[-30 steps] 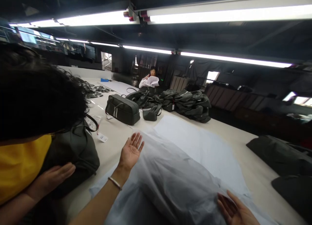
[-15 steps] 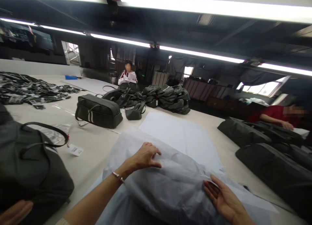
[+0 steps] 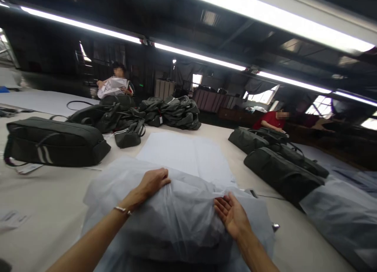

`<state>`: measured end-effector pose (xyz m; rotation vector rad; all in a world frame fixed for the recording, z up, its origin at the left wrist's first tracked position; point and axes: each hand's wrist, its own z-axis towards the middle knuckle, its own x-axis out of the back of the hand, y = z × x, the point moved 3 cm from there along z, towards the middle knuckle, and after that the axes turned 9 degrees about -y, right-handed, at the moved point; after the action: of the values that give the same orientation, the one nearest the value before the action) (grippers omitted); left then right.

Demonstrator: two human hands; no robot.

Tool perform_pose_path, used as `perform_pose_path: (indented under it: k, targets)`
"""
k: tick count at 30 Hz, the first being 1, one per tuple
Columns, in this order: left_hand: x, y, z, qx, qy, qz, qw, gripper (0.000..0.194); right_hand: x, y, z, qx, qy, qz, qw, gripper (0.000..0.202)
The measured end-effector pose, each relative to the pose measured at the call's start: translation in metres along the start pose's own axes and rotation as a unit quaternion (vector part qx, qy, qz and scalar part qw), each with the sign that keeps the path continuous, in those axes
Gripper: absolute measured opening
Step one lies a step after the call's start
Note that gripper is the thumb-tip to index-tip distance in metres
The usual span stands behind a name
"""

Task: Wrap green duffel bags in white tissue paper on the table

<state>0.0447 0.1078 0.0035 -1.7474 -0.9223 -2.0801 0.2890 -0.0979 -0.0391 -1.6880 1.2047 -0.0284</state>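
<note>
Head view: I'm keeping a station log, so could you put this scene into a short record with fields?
Left hand: left hand closed on the translucent sheet
Right hand: right hand at the same sheet, palm partly showing, fingers curled; grip unclear
Under sheet: something dark, outline unclear
Surface: pale table
Beyond: white paper
Left: striped bag
Far side: bag heap
Right: long dark bag
People: one in red, one holding white material

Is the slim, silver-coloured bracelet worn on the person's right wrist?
No, the slim, silver-coloured bracelet sits at the wrist of the left hand, and the right hand shows none.
</note>
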Motion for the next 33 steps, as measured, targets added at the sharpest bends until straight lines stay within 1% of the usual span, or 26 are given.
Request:
perform_pose_path:
  k: [1,2,3,4,6,7,8,9,10,12,13,14,16,17,18,19,20,22,24,26,27,29,31,33]
  targets:
    - [0.001,0.002,0.0,0.008,0.014,0.01,1.0,0.004,0.001,0.001,0.001,0.001,0.0,0.0,1.0,0.009]
    - [0.003,0.008,-0.002,0.01,0.033,0.016,0.999,0.009,0.001,0.002,0.001,0.002,-0.001,-0.001,1.0,0.005]
    - [0.004,0.018,-0.004,-0.002,0.052,0.016,0.999,0.016,0.002,0.003,0.002,0.002,-0.003,-0.001,1.0,0.002]
    - [0.005,0.032,-0.005,-0.032,0.067,0.009,0.997,0.025,0.003,0.003,0.002,0.003,-0.007,-0.003,1.0,0.005]
    - [0.001,0.069,-0.005,-0.134,0.073,-0.02,0.988,0.05,0.004,0.004,0.002,0.007,-0.018,-0.008,1.0,0.013]
    - [-0.005,0.088,-0.003,-0.19,0.062,-0.031,0.979,0.064,0.004,0.004,0.002,0.011,-0.023,-0.011,1.0,0.018]
    - [-0.012,0.107,0.001,-0.231,0.042,-0.034,0.971,0.072,0.004,0.005,0.002,0.016,-0.028,-0.013,0.999,0.022]
    - [-0.02,0.122,0.007,-0.249,0.017,-0.03,0.968,0.072,0.003,0.005,0.002,0.021,-0.03,-0.015,0.999,0.025]
    - [-0.029,0.133,0.015,-0.248,-0.005,-0.021,0.968,0.063,0.003,0.006,0.002,0.026,-0.029,-0.017,0.999,0.028]
    - [-0.041,0.145,0.033,-0.219,-0.039,-0.008,0.975,0.032,0.003,0.007,0.001,0.035,-0.029,-0.019,0.999,0.034]
    - [-0.045,0.147,0.041,-0.203,-0.049,-0.008,0.978,0.019,0.003,0.008,0.0,0.042,-0.032,-0.024,0.998,0.038]
    - [-0.048,0.146,0.048,-0.19,-0.055,-0.01,0.98,0.012,0.004,0.008,-0.002,0.05,-0.037,-0.036,0.997,0.042]
    - [-0.049,0.141,0.059,-0.17,-0.063,-0.019,0.983,0.012,0.008,0.005,-0.005,0.081,-0.041,-0.088,0.992,0.051]
    - [-0.049,0.138,0.063,-0.161,-0.067,-0.022,0.984,0.014,0.012,0.002,-0.008,0.105,-0.034,-0.134,0.985,0.054]
    - [-0.048,0.136,0.065,-0.154,-0.071,-0.026,0.985,0.015,0.017,-0.003,-0.01,0.135,-0.018,-0.191,0.972,0.055]
    - [-0.048,0.133,0.068,-0.149,-0.075,-0.029,0.986,0.015,0.023,-0.01,-0.012,0.173,0.004,-0.253,0.952,0.053]
    - [-0.048,0.131,0.07,-0.147,-0.079,-0.031,0.986,0.015,0.029,-0.018,-0.013,0.215,0.026,-0.315,0.924,0.05]
    - [-0.049,0.128,0.076,-0.145,-0.086,-0.032,0.985,0.014,0.037,-0.035,-0.015,0.302,0.062,-0.416,0.856,0.043]
    - [-0.051,0.126,0.081,-0.147,-0.093,-0.031,0.984,0.013,0.04,-0.051,-0.014,0.377,0.063,-0.472,0.794,0.041]
    - [-0.055,0.124,0.087,-0.153,-0.105,-0.028,0.982,0.013,0.036,-0.064,-0.009,0.418,0.031,-0.509,0.752,0.048]
    - [-0.056,0.123,0.09,-0.158,-0.11,-0.026,0.981,0.013,0.032,-0.069,-0.005,0.425,0.007,-0.525,0.737,0.053]
    - [-0.06,0.122,0.095,-0.17,-0.118,-0.024,0.978,0.014,0.022,-0.077,0.006,0.419,-0.053,-0.556,0.716,0.063]
    - [-0.062,0.123,0.099,-0.182,-0.122,-0.022,0.975,0.015,0.011,-0.083,0.018,0.394,-0.11,-0.593,0.694,0.07]
    - [-0.065,0.124,0.102,-0.188,-0.123,-0.02,0.974,0.015,0.001,-0.087,0.033,0.348,-0.146,-0.633,0.676,0.073]
